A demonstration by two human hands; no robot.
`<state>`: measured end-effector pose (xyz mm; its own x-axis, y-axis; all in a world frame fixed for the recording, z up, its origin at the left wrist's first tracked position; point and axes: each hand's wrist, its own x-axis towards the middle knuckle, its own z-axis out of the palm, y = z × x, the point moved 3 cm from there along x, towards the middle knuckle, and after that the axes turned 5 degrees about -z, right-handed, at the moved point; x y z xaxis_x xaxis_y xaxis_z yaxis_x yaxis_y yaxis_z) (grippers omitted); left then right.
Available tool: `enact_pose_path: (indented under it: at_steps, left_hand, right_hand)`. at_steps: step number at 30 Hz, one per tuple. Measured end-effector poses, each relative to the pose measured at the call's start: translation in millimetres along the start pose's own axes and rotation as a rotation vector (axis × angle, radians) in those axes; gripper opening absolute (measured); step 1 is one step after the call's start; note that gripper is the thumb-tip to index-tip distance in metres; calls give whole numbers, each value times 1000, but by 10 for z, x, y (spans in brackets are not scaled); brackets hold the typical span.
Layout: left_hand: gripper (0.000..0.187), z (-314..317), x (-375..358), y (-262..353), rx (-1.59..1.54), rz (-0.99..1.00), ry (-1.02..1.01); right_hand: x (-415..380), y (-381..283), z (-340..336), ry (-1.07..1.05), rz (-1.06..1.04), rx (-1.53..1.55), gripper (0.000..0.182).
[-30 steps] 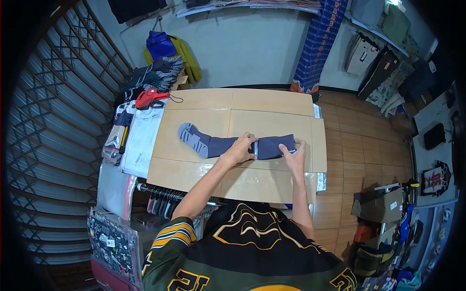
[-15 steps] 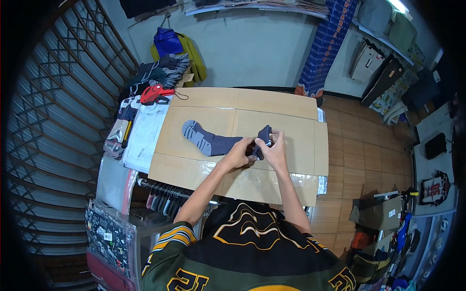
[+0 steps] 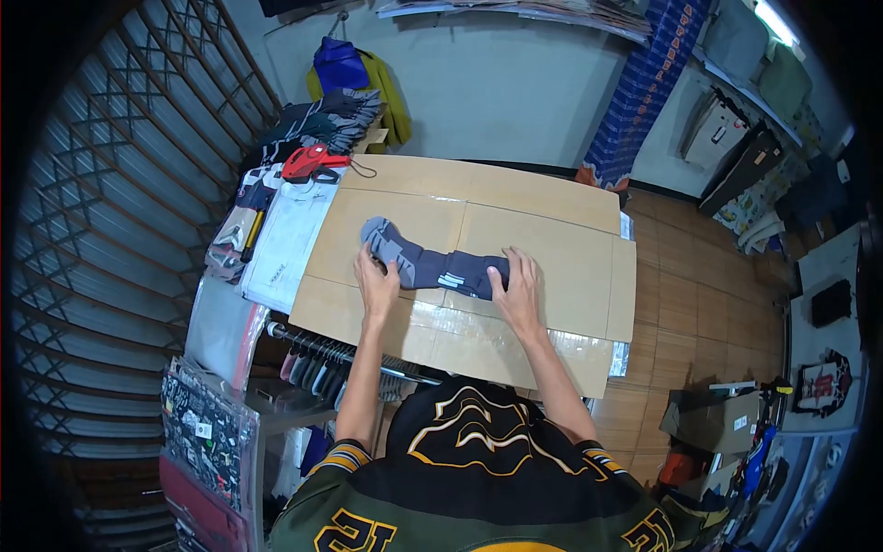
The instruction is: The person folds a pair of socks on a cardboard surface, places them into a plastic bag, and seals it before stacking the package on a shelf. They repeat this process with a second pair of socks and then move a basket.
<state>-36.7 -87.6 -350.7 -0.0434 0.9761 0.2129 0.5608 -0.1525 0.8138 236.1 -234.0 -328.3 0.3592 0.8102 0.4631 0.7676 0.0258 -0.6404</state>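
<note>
Nearest to the camera is the person's own chest in a dark jersey [image 3: 469, 478] with yellow and green stripes, and from it both bare arms reach forward over the cardboard-covered table [image 3: 570, 276].

The left hand [image 3: 377, 287] lies flat and open on the foot end of a grey sock [image 3: 432, 262]; its fingers press the cloth down and do not close around anything. The right hand [image 3: 517, 293] is also flat and spread, with the fingertips on the other end of the sock, at the fold. So neither hand grasps; both only press.

This is different from half a second ago. Then both hands were together near the middle, and the right one was pinching the leg part and lifting it over. One second ago the sock was lying long, with the cuff stretched far to the right. Now the leg part is doubled back, the sock is shorter, and a small white label [image 3: 451, 280] shows on top. I judge that the fold is made and the hands have moved apart to flatten it, so this step looks nearly finished.

The sock lies in the middle of the table, a little toward the near edge, its toe pointing left and away.

Further left, beside the cardboard, lie flat white packets [image 3: 287, 241] and a red tagging tool [image 3: 311, 163]. Behind them is a pile of dark socks [image 3: 322, 124], and a blue and yellow garment [image 3: 354, 74] hangs on the wall.
</note>
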Motion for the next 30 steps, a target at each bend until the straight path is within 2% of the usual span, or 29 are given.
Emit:
enact_pose_path:
  at_steps: [4,5,8,15,19,25,28,30]
  left_hand:
    - [94,69,168,-148,175,-111,54]
    - [99,98,183,-157,170,-98,71]
    - [98,149,92,-1,301,-138,104]
    - [89,201,18,-37,372,-81,147]
    - [89,215,21,-30,363,-69,161]
    - [97,175,98,-27,209,-174,131]
    - [100,150,260,-63,105,-372,-22]
    - [96,159,303,-81,108,-347,10]
  right_hand:
    - [104,-239,123,-154,-181,-153,76]
    - [137,-250,199,-258,-189,-198,92]
    - [224,-334,291,-418,-225,-142,96]
    - [160,-225,415,-377,-278,-46,81]
    - [148,-229,427,-394,-293,-77,83]
    - [114,-251,443,-366,-313,-107,81]
    - [108,-238,430,-375,-306,-98,80]
    - [133,-258,410,-381,-306,-80,80]
